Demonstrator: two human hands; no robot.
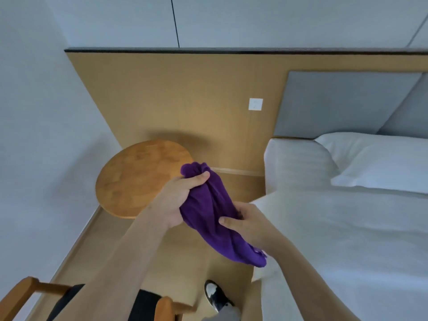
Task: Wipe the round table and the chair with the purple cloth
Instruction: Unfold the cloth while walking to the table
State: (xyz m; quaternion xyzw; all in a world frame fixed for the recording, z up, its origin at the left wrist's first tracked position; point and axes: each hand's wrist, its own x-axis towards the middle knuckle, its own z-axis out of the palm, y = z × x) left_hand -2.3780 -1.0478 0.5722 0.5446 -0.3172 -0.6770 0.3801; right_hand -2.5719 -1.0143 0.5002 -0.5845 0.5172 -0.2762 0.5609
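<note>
From the head cam, the person's got the purple cloth [208,212] bunched up in mid-air between the round tabletop [139,179] and the bed [347,228], left hand [178,200] with a closed grip round the top end and right hand [250,225] pinching it lower down. Looks like wiping hasn't really started: the cloth isn't touching the tabletop, and the chair [25,295] at the bottom edge sits untouched, so pretty much both surfaces are left to do.
</note>
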